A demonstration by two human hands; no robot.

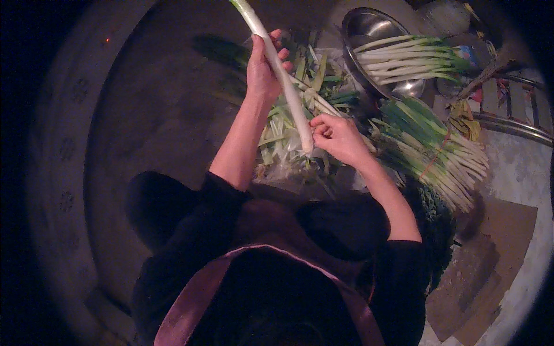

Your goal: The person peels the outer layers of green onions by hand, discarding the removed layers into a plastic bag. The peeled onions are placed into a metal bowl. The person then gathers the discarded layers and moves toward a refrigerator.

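Observation:
A long green onion (294,105) runs slantwise in front of me, its white root end low and its green top leaving the upper edge of the view. My left hand (262,74) is wrapped around its upper white part. Beside the root end, my right hand (340,139) is closed in a pinch with the fingers curled; what it pinches is too small to make out. Beneath both hands lies a heap of pulled-off onion leaves and peelings (281,130). To the right, a large bundle of green onions (427,150) is bound with a reddish tie.
A steel bowl (350,49) at the far right holds several cleaned green onions (404,57), their green ends hanging over its rim. Flattened cardboard (511,228) covers part of the floor at the right. A metal-railed rack (513,127) stands beyond the bundle.

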